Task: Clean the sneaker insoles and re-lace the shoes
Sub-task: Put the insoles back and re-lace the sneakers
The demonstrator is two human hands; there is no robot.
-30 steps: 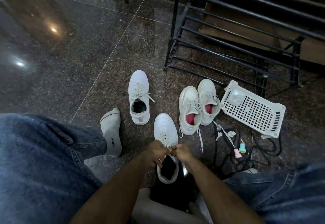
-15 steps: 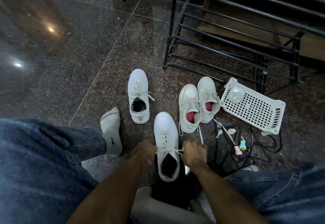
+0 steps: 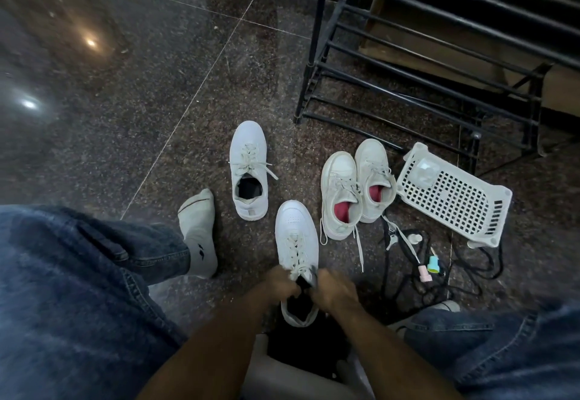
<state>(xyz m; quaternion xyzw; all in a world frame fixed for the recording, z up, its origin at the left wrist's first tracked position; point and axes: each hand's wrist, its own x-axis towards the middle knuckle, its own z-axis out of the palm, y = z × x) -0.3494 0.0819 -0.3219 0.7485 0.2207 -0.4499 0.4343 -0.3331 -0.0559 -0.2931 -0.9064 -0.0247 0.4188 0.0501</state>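
Seen from the head camera, the person sits above a dark speckled floor (image 3: 131, 92) with both hands meeting over the collar of the nearest white sneaker (image 3: 296, 233), which lies toe-away between the knees. The left hand (image 3: 277, 285) and the right hand (image 3: 334, 288) are motion-blurred; their fingers look curled inward around the lace ends (image 3: 298, 271) at the top eyelets, though exactly which fingers pinch what cannot be told. Its mate (image 3: 249, 161) stands further off to the left, laced, and a second pair with red insoles (image 3: 356, 186) sits to the right beside a tipped white basket (image 3: 452, 195) and a tangle of black cords (image 3: 439, 277). The likely slip here is an uneven pull: if one hand tugs harder, the knot may sit off-centre or a lace end may escape. A loose lace trailing from the right pair could also snag among the cords.
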